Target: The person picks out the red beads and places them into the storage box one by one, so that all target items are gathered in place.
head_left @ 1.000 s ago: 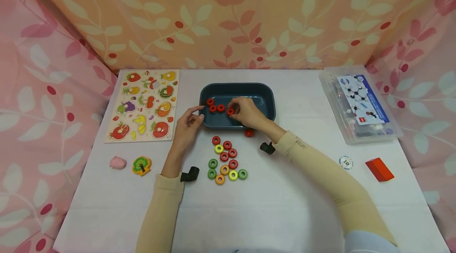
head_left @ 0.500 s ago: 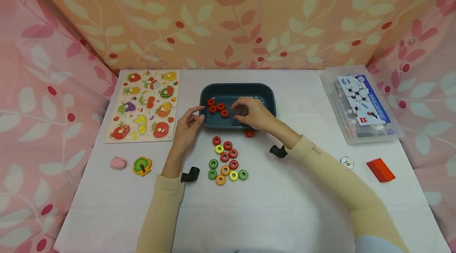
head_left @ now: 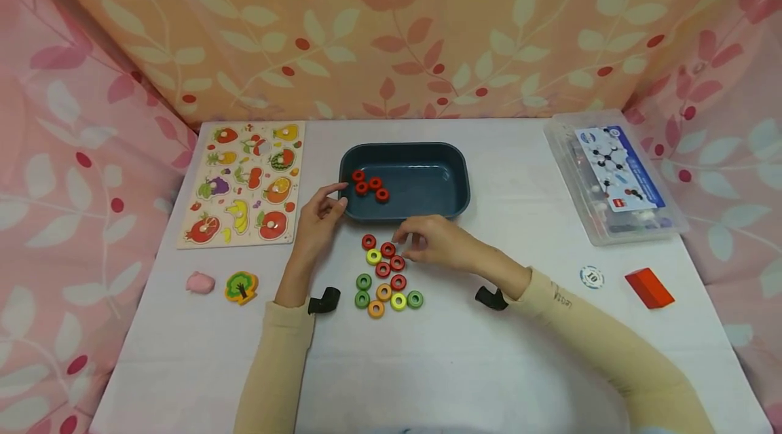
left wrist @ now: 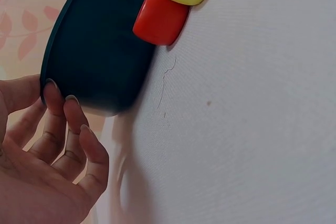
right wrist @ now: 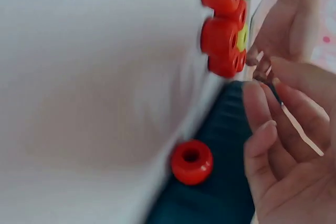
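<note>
My left hand (head_left: 316,220) pinches the left rim of the dark blue tray (head_left: 427,186), index finger over the edge, as the left wrist view also shows. Several red ring beads (head_left: 375,183) lie at the left inside it. In front of the tray are more beads: red beads (head_left: 397,263), yellow beads (head_left: 374,257), orange beads (head_left: 375,309) and green beads (head_left: 415,299). My right hand (head_left: 442,244) is over the table just right of this group, its bent fingertips close to a red bead and nothing seen between them. Another red bead (right wrist: 191,162) sits by the tray's front wall, hidden by the hand in the head view.
A fruit puzzle board (head_left: 244,183) lies at the left, with a pink toy (head_left: 200,282) and a tree-shaped piece (head_left: 241,287) before it. At the right are a clear plastic case (head_left: 617,176), a white chip (head_left: 592,277) and a red block (head_left: 649,288). Patterned curtains surround the table.
My right hand released a red bead in the tray, then moved out over the front rim to the beads on the table. My left hand stays at the tray's rim.
</note>
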### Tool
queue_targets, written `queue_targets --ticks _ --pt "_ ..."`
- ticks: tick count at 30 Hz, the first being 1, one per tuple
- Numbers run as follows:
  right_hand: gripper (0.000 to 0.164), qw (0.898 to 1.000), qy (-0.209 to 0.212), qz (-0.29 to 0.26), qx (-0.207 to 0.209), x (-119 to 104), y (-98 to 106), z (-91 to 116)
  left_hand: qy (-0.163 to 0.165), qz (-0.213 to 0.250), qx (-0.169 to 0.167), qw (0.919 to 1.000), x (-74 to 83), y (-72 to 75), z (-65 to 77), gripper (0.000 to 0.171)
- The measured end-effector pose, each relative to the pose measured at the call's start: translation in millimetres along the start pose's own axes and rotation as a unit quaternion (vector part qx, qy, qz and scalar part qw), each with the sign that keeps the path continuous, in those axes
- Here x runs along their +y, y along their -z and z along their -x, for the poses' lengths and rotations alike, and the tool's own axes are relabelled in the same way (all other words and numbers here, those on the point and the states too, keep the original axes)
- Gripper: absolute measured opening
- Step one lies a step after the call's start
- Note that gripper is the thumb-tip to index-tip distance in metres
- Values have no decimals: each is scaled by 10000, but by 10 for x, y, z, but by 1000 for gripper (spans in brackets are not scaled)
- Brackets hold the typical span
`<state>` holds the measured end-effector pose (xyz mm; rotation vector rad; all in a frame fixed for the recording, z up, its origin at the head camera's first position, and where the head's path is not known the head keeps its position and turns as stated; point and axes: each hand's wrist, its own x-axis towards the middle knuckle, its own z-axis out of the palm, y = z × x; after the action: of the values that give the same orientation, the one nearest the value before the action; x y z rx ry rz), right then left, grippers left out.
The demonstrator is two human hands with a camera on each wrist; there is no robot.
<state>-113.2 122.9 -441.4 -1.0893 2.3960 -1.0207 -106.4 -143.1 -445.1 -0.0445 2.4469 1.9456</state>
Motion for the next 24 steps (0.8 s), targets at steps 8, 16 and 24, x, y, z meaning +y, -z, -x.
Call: queue_targets --ticks 8,16,24 --pt "29 9990 -211 62 -387 102 -241 25 -30 24 12 10000 -15 7 1 37" --pt "28 9989 -198 328 -264 88 -335 4 19 -26 9 10000 -14 5 -2 37" --pt "29 9998 111 102 -158 -92 -58 -86 35 29 -6 10000 -13 10 -6 37"
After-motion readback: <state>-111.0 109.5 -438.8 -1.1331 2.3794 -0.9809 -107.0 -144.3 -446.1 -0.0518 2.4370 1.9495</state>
